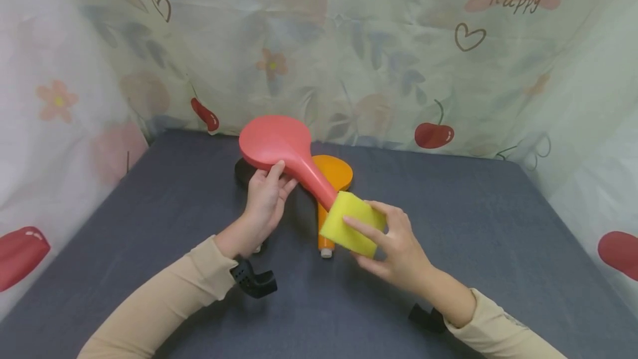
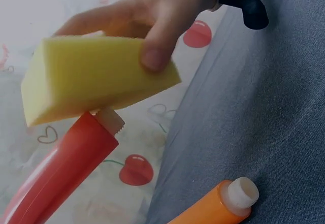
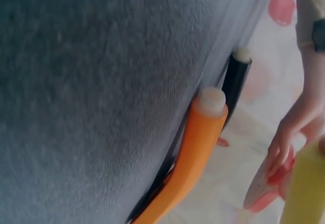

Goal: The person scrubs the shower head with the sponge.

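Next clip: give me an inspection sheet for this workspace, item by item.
Surface: dark grey cloth-covered table.
Job's things: red paddle held off the table; yellow sponge pressed at its handle end.
Clutter: orange paddle and black paddle lying flat beneath the red one.
Grips: left hand holds the red paddle below its head; right hand pinches the sponge.
Cables: nothing seen; black wrist mounts only.
Surroundings: printed curtain with cherries, hearts and "happy" on three sides.
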`<state>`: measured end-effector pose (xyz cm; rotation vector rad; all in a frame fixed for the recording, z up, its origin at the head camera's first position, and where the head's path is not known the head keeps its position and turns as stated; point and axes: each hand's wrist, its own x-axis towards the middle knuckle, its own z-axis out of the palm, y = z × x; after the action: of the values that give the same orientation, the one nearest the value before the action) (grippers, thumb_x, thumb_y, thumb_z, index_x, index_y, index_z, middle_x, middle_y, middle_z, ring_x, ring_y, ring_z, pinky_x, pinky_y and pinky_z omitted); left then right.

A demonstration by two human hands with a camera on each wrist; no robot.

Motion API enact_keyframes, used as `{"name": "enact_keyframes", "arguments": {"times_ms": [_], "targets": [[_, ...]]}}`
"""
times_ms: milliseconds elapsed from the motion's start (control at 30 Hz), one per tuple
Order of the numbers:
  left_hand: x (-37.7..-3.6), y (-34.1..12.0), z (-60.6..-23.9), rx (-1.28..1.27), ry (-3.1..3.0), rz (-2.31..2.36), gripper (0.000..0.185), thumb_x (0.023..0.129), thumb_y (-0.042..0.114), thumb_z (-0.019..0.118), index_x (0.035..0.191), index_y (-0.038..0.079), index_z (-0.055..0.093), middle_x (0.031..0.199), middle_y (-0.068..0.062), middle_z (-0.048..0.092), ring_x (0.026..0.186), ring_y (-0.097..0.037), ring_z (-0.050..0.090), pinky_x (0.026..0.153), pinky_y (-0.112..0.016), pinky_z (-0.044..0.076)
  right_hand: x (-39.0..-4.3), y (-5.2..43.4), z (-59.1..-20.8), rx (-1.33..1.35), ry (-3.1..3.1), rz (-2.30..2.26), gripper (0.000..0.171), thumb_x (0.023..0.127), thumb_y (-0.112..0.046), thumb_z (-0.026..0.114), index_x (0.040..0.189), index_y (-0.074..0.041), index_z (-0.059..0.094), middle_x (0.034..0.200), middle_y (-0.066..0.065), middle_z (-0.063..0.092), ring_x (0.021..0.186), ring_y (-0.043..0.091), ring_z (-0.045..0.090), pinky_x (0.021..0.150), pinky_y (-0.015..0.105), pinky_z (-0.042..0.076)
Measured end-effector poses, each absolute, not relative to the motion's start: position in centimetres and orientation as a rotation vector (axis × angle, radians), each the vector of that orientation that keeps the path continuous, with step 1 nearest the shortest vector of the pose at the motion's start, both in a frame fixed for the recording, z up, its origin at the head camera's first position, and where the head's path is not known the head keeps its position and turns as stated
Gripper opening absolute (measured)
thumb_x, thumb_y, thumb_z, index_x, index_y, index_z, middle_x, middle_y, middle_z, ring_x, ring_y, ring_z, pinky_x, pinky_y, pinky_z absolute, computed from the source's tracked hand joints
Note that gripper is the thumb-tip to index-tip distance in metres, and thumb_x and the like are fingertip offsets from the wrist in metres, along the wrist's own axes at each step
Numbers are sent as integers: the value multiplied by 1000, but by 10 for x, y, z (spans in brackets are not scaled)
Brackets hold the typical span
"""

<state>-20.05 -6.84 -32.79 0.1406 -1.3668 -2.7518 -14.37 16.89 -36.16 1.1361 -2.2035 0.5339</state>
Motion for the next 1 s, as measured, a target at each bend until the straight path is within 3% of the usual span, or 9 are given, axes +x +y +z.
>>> {"name": "enact_keyframes", "arguments": {"times_ms": [167, 333, 500, 633, 767, 1000], "targets": [[-200, -69, -327, 142, -1358, -2754, 38, 97, 15, 49, 134, 9, 40, 123, -3, 55, 92, -10, 63, 93, -28, 50, -141, 166, -361, 1241, -2160, 420, 67, 62, -14, 79, 124, -29, 57, 125, 19, 47, 111, 30, 44, 79, 49, 43], [-201, -70, -326, 147, -1342, -2761, 39, 97, 15, 48, 135, 8, 39, 126, -3, 54, 94, -10, 63, 95, -29, 49, -144, 169, -362, 1128, -2195, 568, 74, 59, -10, 82, 127, -23, 55, 126, 21, 44, 111, 32, 41, 79, 48, 41], [-201, -70, -324, 146, -1316, -2768, 38, 97, 14, 47, 134, 9, 40, 127, -4, 55, 94, -11, 62, 94, -29, 50, -147, 171, -365, 912, -2365, 956, 73, 74, -7, 73, 138, -14, 39, 123, 16, 46, 105, 23, 46, 79, 36, 47], [-200, -70, -323, 129, -1320, -2760, 38, 98, 14, 47, 134, 10, 40, 129, -4, 55, 95, -12, 61, 93, -28, 50, -148, 170, -366, 786, -2521, 1453, 67, 91, -7, 56, 146, -10, 17, 121, 19, 49, 98, 13, 54, 80, 25, 49], [-200, -70, -324, 104, -1322, -2756, 37, 98, 14, 47, 134, 10, 41, 128, -4, 55, 96, -13, 60, 94, -28, 50, -149, 166, -367, 716, -2579, 2057, 57, 101, -18, 36, 146, -7, 3, 122, 24, 42, 98, 10, 55, 86, 26, 49], [-200, -70, -325, 85, -1309, -2741, 36, 98, 14, 47, 133, 10, 41, 123, -2, 56, 95, -13, 60, 94, -29, 50, -147, 158, -368, 517, -2408, 2797, 55, 103, -34, 25, 144, -8, 0, 122, 5, 41, 108, 14, 53, 97, 36, 47]]}}
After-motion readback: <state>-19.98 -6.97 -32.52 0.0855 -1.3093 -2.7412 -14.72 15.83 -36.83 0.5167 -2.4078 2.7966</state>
